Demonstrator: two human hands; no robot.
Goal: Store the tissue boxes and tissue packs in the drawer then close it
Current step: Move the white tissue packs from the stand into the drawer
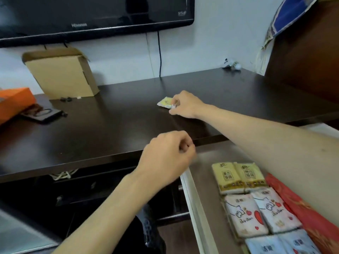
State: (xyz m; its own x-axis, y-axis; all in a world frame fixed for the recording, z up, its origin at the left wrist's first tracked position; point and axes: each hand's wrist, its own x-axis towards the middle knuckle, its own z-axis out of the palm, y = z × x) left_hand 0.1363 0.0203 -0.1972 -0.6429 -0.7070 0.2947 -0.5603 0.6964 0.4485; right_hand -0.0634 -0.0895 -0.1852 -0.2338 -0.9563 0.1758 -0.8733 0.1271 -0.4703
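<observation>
A small yellow tissue pack (165,103) lies on the dark desk top (110,121). My right hand (185,105) reaches across and pinches the pack's right end with its fingertips. Loosely curled and holding nothing, my left hand (167,158) hovers over the desk's front edge. Below at the right, the drawer (194,208) is pulled out. Inside it lie several tissue packs: two yellow ones (238,176), two pink-and-white ones (260,211) and blue ones (280,244). A red tissue box (311,220) lies beside them, partly under my right forearm.
A cardboard box (60,74) leans against the wall at the back left. An orange box (12,103) and a dark flat object (44,113) sit at the left edge. A television (91,15) hangs above, with cables dropping behind the desk. A brown cabinet (308,61) rises at right.
</observation>
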